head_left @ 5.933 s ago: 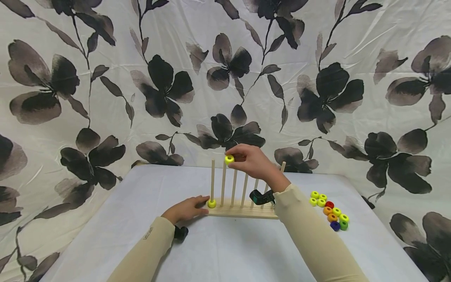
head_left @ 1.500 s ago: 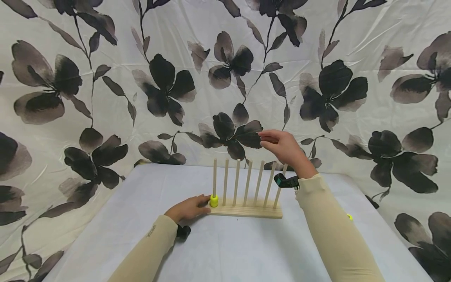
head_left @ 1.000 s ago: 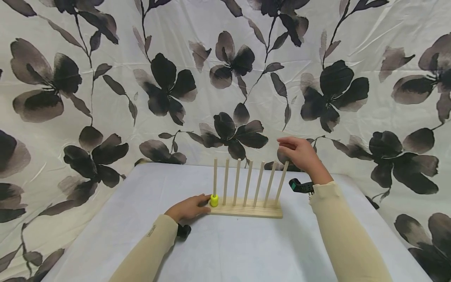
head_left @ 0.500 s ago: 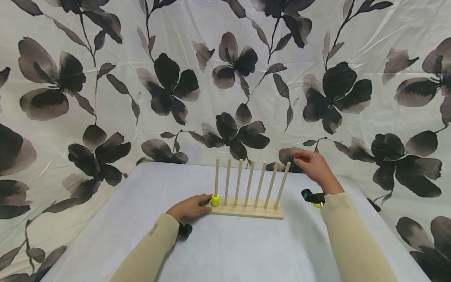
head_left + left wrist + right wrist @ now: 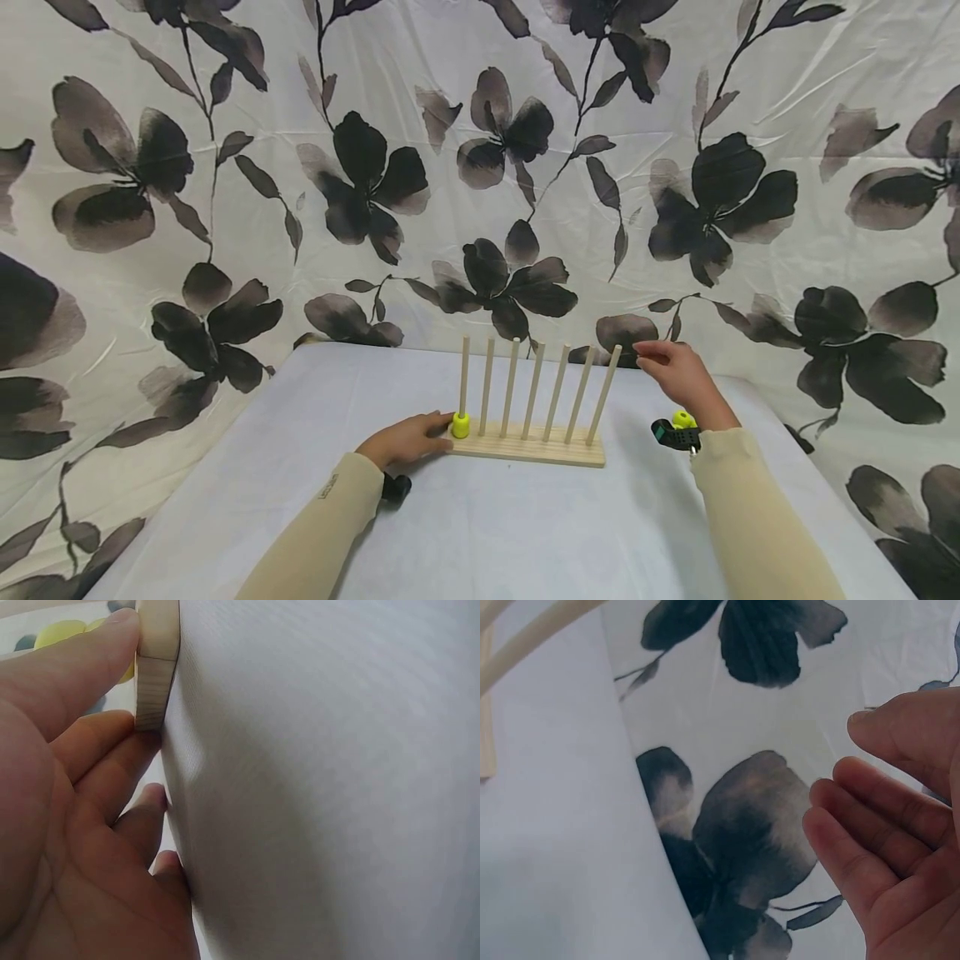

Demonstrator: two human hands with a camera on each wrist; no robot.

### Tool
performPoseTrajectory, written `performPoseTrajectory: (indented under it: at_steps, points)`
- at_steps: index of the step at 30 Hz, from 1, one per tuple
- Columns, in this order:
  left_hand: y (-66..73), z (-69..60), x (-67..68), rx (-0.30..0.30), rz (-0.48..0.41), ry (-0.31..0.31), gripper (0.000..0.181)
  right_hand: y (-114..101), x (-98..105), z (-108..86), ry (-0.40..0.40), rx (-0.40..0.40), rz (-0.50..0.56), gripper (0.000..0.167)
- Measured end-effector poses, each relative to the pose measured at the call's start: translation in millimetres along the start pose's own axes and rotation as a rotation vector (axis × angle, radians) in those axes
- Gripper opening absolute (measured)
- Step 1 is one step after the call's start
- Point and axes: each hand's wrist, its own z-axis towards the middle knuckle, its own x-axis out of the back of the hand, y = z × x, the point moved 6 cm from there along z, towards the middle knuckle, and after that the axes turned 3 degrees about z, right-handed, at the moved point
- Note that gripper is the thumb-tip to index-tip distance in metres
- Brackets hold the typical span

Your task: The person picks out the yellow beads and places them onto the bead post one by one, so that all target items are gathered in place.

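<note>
A light wooden peg rack (image 5: 525, 450) with a row of upright pegs stands mid-table. Yellow rings (image 5: 461, 427) are stacked at the foot of its leftmost peg. My left hand (image 5: 405, 442) holds the rack's left end between thumb and fingers; the left wrist view shows the wooden base (image 5: 154, 690) at the fingertips. My right hand (image 5: 682, 375) is in the air just right of the rightmost peg. Its fingers (image 5: 870, 847) are loosely extended with nothing in them. Below it, more yellow rings (image 5: 682, 419) lie on the table, partly hidden by the wrist device.
A white cloth covers the table (image 5: 487, 533). Behind it hangs a white curtain (image 5: 570, 192) printed with dark flowers. My right forearm and sleeve (image 5: 750, 508) cover the table's right part, where other rings lay in the oldest view.
The yellow ring that my right hand held is now on the leftmost peg, above the first one. The empty right hand has since moved right and down. My left hand stays at the rack.
</note>
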Motion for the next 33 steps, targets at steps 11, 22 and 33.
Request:
performPoseTrajectory:
  at_steps: [11, 22, 33]
  points:
    - [-2.0, 0.2, -1.0, 0.01, 0.006, -0.001, 0.066, 12.7, -7.1, -1.4, -0.023, -0.031, 0.02, 0.04]
    - [0.0, -2.5, 1.4, 0.025, 0.004, 0.001, 0.067, 34.4, -11.0, -6.7, -0.053, -0.03, -0.104, 0.038]
    - [0.9, -0.9, 1.2, 0.022, 0.001, -0.005, 0.067, 70.7, -11.4, -17.9, -0.134, -0.067, -0.221, 0.038]
